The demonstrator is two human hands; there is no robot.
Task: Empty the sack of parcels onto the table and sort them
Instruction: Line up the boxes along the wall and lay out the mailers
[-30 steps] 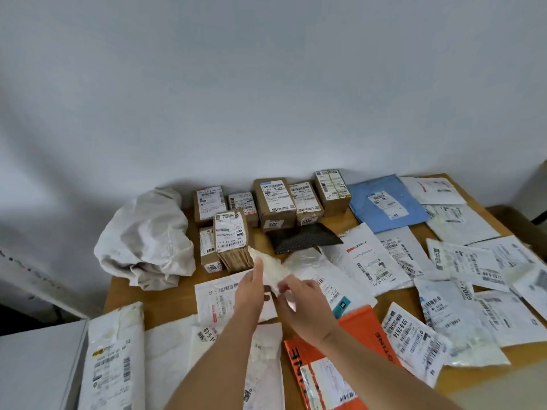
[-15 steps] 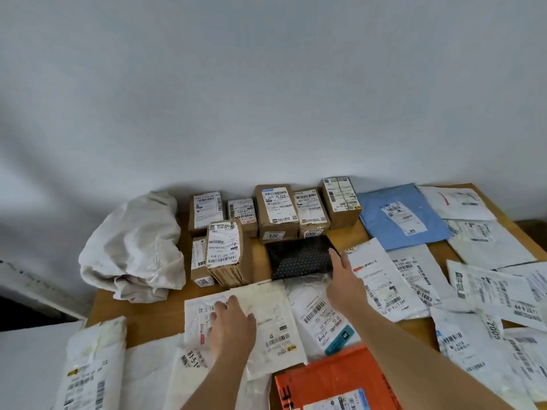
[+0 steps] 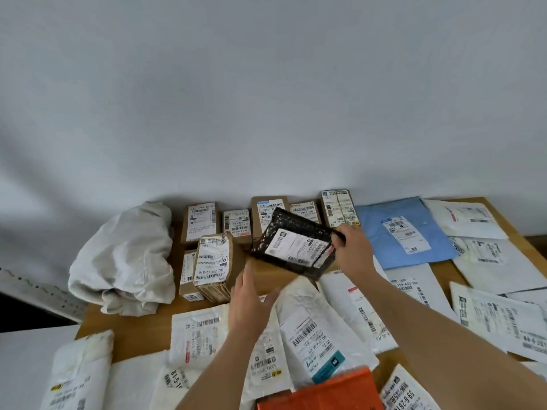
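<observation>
Gripping a tilted black dotted parcel (image 3: 296, 242), white label up, right hand (image 3: 352, 253)

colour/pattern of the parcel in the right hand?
Black with small pale dots, white label on its face: the black parcel gripped by the right hand, head view.

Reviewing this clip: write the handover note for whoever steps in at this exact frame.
Right hand: grips the black dotted mailer by its right edge, tilted up off the table, label facing the camera.
Left hand: open, fingers spread, above the white mailers, holding nothing.
Done: sack lies crumpled at the table's left; cardboard boxes are grouped at the back; blue mailer and white bags spread to the right.
Left: place the black mailer, then sort the overlapping bags in front, including the orange mailer.
</observation>
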